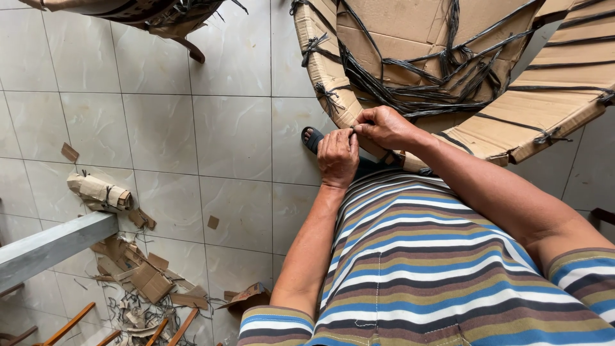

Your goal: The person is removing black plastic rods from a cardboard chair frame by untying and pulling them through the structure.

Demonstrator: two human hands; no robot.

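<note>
The person wears a short-sleeved shirt [416, 269] with horizontal stripes in blue, white, brown, olive-tan and near-black, the bands varying in width. The stripes run across the chest and belly and repeat on both sleeves, whose hems sit at the upper arms; a line of stitching shows along a seam near the lower front. Both forearms are bare, with no watch, ring or glove visible on the left hand [337, 157] or the right hand [386, 127]. One foot wears a dark open-toed sandal [312, 138].
</note>
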